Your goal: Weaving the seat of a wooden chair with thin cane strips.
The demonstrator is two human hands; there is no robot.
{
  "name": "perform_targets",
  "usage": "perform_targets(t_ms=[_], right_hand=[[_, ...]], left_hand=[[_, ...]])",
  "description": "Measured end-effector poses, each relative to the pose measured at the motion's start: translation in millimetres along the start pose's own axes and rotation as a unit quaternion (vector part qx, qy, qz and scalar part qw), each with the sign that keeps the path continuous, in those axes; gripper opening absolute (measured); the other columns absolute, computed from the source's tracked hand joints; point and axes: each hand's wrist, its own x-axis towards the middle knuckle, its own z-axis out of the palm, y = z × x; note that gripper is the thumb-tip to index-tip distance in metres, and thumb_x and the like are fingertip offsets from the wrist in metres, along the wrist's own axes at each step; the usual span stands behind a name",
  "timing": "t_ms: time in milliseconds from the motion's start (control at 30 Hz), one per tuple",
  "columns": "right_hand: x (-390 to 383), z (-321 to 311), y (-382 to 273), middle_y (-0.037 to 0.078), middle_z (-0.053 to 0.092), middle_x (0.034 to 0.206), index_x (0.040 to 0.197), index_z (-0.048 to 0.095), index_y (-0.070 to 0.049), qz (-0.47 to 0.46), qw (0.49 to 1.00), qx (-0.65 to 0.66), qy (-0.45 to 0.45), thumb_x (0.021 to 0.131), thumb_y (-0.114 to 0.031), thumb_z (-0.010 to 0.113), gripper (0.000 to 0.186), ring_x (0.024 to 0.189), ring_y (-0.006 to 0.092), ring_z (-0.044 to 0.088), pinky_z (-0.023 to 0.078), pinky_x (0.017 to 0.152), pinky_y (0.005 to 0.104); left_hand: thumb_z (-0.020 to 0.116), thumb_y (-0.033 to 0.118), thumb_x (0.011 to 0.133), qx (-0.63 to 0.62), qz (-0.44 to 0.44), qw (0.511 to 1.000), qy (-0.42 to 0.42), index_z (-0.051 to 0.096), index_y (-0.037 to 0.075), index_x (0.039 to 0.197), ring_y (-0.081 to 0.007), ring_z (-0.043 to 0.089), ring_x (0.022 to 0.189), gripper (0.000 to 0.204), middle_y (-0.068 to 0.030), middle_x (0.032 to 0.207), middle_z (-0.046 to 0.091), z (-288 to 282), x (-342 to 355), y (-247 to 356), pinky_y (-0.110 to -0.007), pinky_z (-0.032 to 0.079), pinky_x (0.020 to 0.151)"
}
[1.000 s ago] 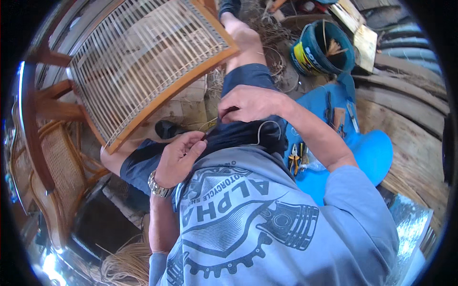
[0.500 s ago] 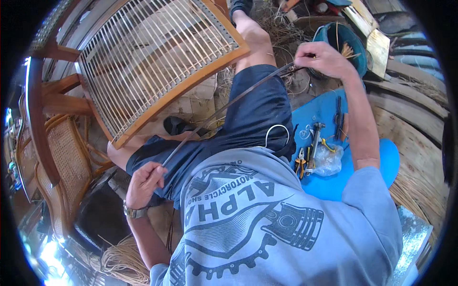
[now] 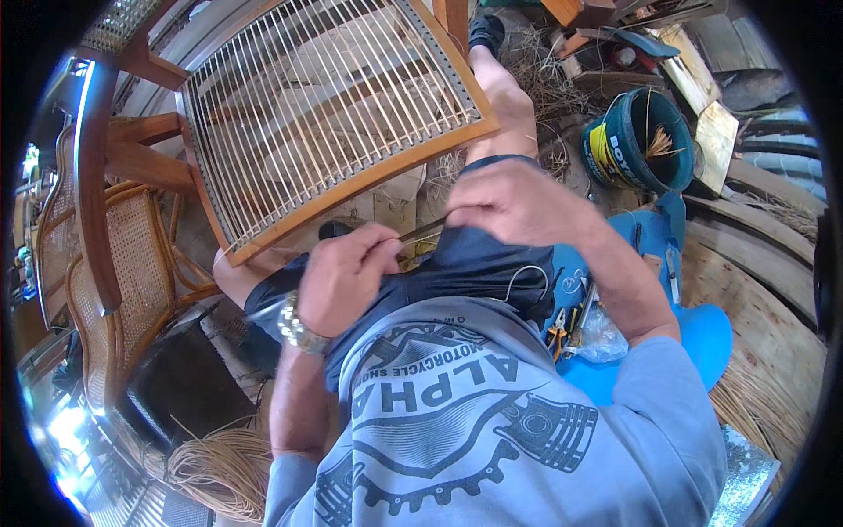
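Observation:
My left hand, slightly blurred, grips a thin dark strip over my lap. The other end is pinched by my right hand, also blurred, held above my thigh a little higher and to the right. Just beyond both hands, a wooden chair seat frame rests tilted by my legs, strung with rows of pale parallel strands. How much more of the strip lies hidden inside my fingers I cannot tell.
At my right lie a blue plastic seat, pliers and other tools. Behind them stands a teal bucket with cane bits. A woven-back chair, a dark box and coiled cane sit at left. Loose fibres litter the ground.
Half a second ago my hands stretched the strip wide diagonally. They have since come closer together over my lap, the right moving down and left, the left up and right.

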Motion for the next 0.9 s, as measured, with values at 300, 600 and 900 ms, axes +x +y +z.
perform_targets(t_ms=[300,600,900], right_hand=[[-69,-102,81,-0.005,0.056,0.076,0.090,0.066,0.000,0.222,0.973,0.060,0.012,0.096,-0.013,0.066,0.015,0.073,0.0046,0.048,0.041,0.067,0.0236],[-63,-115,82,-0.006,0.058,0.079,0.095,0.067,0.000,0.244,0.969,0.039,-0.030,0.096,-0.012,0.062,0.014,0.075,0.0033,0.048,0.040,0.067,0.0230],[-60,-121,82,-0.004,0.061,0.076,0.096,0.070,0.000,0.245,0.968,0.052,-0.021,0.093,-0.017,0.064,0.018,0.074,0.0054,0.052,0.044,0.070,0.0247]], left_hand=[[0.062,0.026,0.099,0.038,-0.202,0.978,-0.044,0.068,0.002,0.091,-0.0074,0.054,0.061,0.026,-0.0021,0.069,0.065,-105,-71,-111,-0.024,0.039,0.056],[0.063,0.031,0.099,-0.021,-0.312,0.950,-0.017,0.068,0.003,0.088,-0.0044,0.045,0.057,0.031,-0.0002,0.066,0.064,-121,-125,-146,-0.024,0.033,0.054],[0.064,0.035,0.097,-0.009,-0.300,0.954,-0.017,0.068,0.004,0.086,-0.0062,0.048,0.058,0.033,-0.0003,0.065,0.063,-115,-130,-156,-0.025,0.034,0.056]])
